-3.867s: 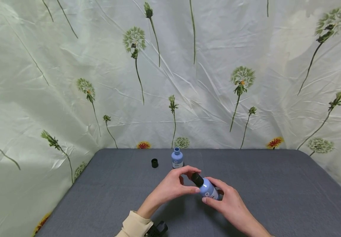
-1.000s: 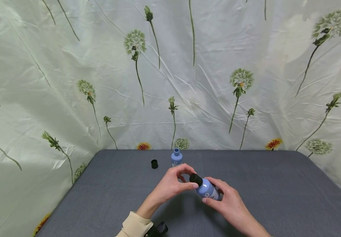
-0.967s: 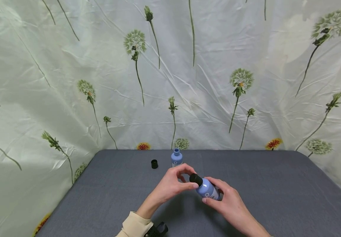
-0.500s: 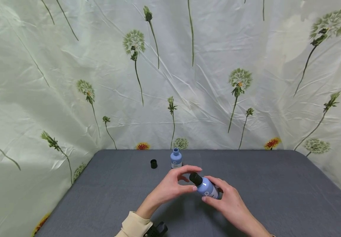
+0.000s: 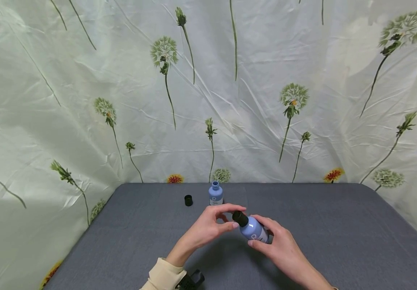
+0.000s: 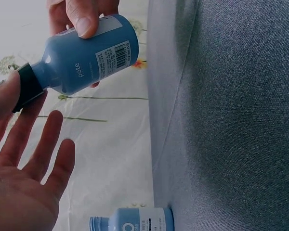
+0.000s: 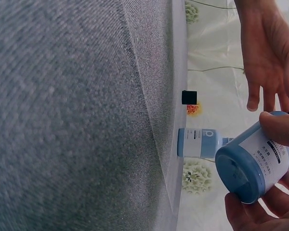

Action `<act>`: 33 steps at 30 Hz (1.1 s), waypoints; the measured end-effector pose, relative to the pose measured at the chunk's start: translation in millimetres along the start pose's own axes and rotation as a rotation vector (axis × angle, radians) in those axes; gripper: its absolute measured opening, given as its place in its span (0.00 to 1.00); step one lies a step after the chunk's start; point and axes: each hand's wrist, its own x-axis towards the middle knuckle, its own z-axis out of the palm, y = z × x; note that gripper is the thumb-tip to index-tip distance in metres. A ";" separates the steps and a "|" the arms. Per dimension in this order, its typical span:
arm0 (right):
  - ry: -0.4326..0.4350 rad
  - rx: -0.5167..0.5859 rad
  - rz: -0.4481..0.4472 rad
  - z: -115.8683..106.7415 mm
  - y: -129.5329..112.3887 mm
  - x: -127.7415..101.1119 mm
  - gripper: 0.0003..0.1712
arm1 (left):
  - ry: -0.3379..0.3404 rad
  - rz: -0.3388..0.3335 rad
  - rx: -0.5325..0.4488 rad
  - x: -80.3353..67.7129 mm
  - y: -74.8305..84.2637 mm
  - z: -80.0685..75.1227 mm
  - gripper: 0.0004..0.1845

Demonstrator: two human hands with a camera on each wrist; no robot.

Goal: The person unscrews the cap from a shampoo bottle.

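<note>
A blue bottle [image 5: 252,229] with a white label hangs tilted above the table, its neck pointing up and left. My right hand [image 5: 282,245] grips its body, thumb on one side and fingers on the other. On its neck sits a black cap [image 6: 30,87], a stretch of blue neck showing below the rim. My left hand [image 5: 208,227] pinches this cap between thumb and index finger, the other fingers spread apart. Behind the left hand a second blue bottle [image 5: 215,192] stands upright, uncapped, with its threaded neck bare.
A loose black cap [image 5: 188,200] lies on the dark grey table [image 5: 132,241], left of the standing bottle. At the table's far edge hangs a pale curtain [image 5: 230,100] with a dandelion print. A black strap device [image 5: 191,280] is on the left wrist.
The left thumb and fingers have shifted repeatedly around the cap, the index finger curling in and then stretching over it again. The right hand has kept the bottle in nearly the same place.
</note>
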 end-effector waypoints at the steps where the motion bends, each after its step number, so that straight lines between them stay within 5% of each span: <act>1: 0.000 0.000 0.000 0.2 0.1 0.0 0.35 | 0.013 -0.012 0.010 -0.1 0.0 0.2 0.19; 11: 0.003 -0.019 0.002 1.6 -0.1 -0.2 0.34 | 0.090 -0.062 0.047 0.7 -2.4 3.9 0.16; 17: 0.003 -0.007 0.003 1.1 0.9 -0.8 0.34 | 0.039 -0.044 0.029 0.5 -2.7 5.1 0.22; 25: -0.005 -0.013 0.010 -0.5 1.4 -0.2 0.35 | -0.059 0.066 -0.037 -0.8 -1.1 3.6 0.22; 33: 0.000 -0.007 0.001 1.1 1.6 1.5 0.35 | -0.022 0.023 -0.005 -0.8 0.7 1.9 0.22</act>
